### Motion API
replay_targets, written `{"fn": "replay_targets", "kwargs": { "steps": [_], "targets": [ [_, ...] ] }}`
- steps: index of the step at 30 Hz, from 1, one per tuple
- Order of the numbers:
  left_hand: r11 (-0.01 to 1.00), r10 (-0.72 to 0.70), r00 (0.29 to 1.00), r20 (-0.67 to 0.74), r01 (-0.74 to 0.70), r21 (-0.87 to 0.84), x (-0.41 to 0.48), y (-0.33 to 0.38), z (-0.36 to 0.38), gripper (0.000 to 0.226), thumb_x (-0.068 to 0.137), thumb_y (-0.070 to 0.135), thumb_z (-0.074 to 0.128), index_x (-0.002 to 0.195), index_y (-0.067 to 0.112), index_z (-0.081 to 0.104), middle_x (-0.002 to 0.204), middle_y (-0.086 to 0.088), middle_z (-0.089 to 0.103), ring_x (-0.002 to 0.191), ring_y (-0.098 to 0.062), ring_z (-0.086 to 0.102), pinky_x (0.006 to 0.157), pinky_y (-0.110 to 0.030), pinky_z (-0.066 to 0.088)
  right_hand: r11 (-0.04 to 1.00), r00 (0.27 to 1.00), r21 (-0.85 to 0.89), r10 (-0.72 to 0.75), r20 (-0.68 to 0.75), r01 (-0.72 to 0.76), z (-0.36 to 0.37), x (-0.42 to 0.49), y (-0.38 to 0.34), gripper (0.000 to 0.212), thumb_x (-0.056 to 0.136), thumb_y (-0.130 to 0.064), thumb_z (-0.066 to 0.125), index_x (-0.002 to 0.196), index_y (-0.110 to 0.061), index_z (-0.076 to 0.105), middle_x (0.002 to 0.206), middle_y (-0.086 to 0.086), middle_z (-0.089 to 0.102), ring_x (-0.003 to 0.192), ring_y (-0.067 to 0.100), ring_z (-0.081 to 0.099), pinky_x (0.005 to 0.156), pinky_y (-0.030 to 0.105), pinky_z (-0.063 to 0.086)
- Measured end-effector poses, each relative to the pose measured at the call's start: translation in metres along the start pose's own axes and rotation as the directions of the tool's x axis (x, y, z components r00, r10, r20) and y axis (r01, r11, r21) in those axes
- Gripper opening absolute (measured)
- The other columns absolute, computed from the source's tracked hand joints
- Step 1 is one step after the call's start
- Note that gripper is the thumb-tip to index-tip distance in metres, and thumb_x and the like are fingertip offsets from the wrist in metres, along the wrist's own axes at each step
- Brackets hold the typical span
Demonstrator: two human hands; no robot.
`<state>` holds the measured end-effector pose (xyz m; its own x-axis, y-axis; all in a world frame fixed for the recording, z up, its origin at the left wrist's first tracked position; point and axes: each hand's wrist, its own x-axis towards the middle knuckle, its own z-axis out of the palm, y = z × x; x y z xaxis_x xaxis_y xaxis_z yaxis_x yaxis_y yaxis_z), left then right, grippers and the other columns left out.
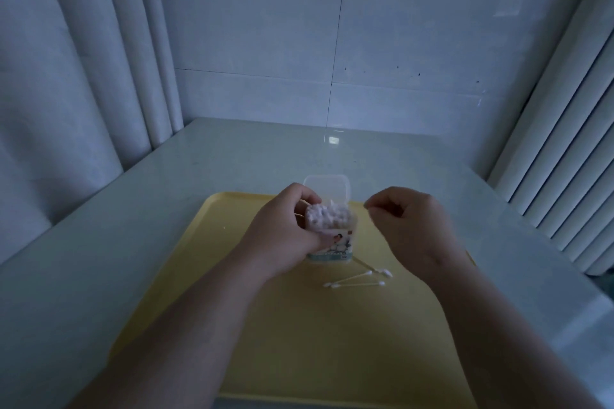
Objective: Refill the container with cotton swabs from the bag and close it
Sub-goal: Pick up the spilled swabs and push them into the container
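A small clear container (335, 242) with a printed label stands upright on the yellow tray (315, 342). It is packed with white cotton swab heads (327, 216), and its hinged clear lid (327, 188) is flipped open behind it. My left hand (282, 232) grips the container's left side. To the right of the container hovers my right hand (405, 219), fingers curled and pinched; whether it holds a swab I cannot tell. Several loose swabs (358, 279) lie on the tray just in front of the container. No bag is in view.
The tray lies on a pale glossy table (133, 242) against a tiled wall. Curtain folds hang at the left, and slatted white panels (564, 176) stand at the right edge.
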<state>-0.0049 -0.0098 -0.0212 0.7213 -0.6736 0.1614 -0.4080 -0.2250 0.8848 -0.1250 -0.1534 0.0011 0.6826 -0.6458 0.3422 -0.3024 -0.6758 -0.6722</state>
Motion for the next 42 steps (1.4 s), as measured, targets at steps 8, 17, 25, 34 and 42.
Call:
{"fn": "replay_targets", "kwargs": {
  "steps": [8, 17, 25, 34, 42],
  "targets": [
    [0.998, -0.022, 0.989, -0.148, 0.014, -0.057, 0.000, 0.002, -0.001, 0.042, 0.070, 0.019, 0.084, 0.101, 0.029, 0.058, 0.095, 0.011, 0.067, 0.084, -0.006, 0.067, 0.070, -0.027, 0.055, 0.937, 0.837, -0.338, 0.251, 0.485, -0.085, 0.000, 0.001, 0.012, 0.046, 0.064, -0.033, 0.085, 0.104, -0.027, 0.064, 0.096, -0.007, 0.059, 0.082, 0.012, 0.058, 0.068, 0.025, 0.049],
    [0.999, -0.025, 0.989, -0.146, 0.017, -0.051, 0.000, 0.003, -0.001, 0.041, 0.071, 0.019, 0.083, 0.101, 0.029, 0.057, 0.097, 0.011, 0.067, 0.085, -0.006, 0.067, 0.070, -0.028, 0.056, 0.942, 0.851, -0.333, 0.133, 0.508, 0.051, 0.016, -0.002, 0.012, 0.014, 0.073, -0.027, 0.077, 0.076, -0.032, 0.064, 0.079, -0.011, 0.058, 0.076, 0.011, 0.056, 0.067, 0.025, 0.046],
    [0.999, -0.024, 0.991, -0.130, 0.020, -0.034, -0.001, 0.002, 0.001, 0.041, 0.071, 0.020, 0.082, 0.100, 0.030, 0.057, 0.096, 0.012, 0.066, 0.085, -0.006, 0.066, 0.067, -0.023, 0.053, 0.861, 0.788, -0.458, 0.119, 0.604, 0.221, 0.018, -0.007, 0.006, 0.019, 0.091, -0.031, 0.058, 0.102, -0.019, 0.068, 0.108, 0.002, 0.060, 0.103, 0.022, 0.058, 0.085, 0.032, 0.046],
    [1.000, -0.019, 0.985, -0.173, 0.016, -0.015, 0.000, 0.002, 0.001, 0.040, 0.071, 0.018, 0.081, 0.100, 0.029, 0.056, 0.093, 0.011, 0.065, 0.086, -0.009, 0.066, 0.074, -0.032, 0.056, 0.948, 0.934, -0.318, 0.101, 0.344, 0.015, 0.005, 0.001, 0.014, 0.014, 0.091, -0.026, 0.055, 0.077, -0.025, 0.055, 0.083, -0.006, 0.065, 0.077, 0.019, 0.059, 0.067, 0.032, 0.048],
    [1.000, -0.018, 0.993, -0.119, 0.019, 0.006, 0.000, 0.000, 0.002, 0.042, 0.070, 0.016, 0.083, 0.100, 0.029, 0.056, 0.095, 0.012, 0.065, 0.086, -0.006, 0.065, 0.068, -0.023, 0.050, 0.998, 0.998, 0.024, 0.060, 0.000, -0.060, -0.001, 0.003, 0.007, 0.016, 0.091, -0.018, 0.058, 0.081, -0.029, 0.066, 0.075, -0.011, 0.067, 0.064, 0.007, 0.058, 0.049, 0.022, 0.038]
  ]
}}
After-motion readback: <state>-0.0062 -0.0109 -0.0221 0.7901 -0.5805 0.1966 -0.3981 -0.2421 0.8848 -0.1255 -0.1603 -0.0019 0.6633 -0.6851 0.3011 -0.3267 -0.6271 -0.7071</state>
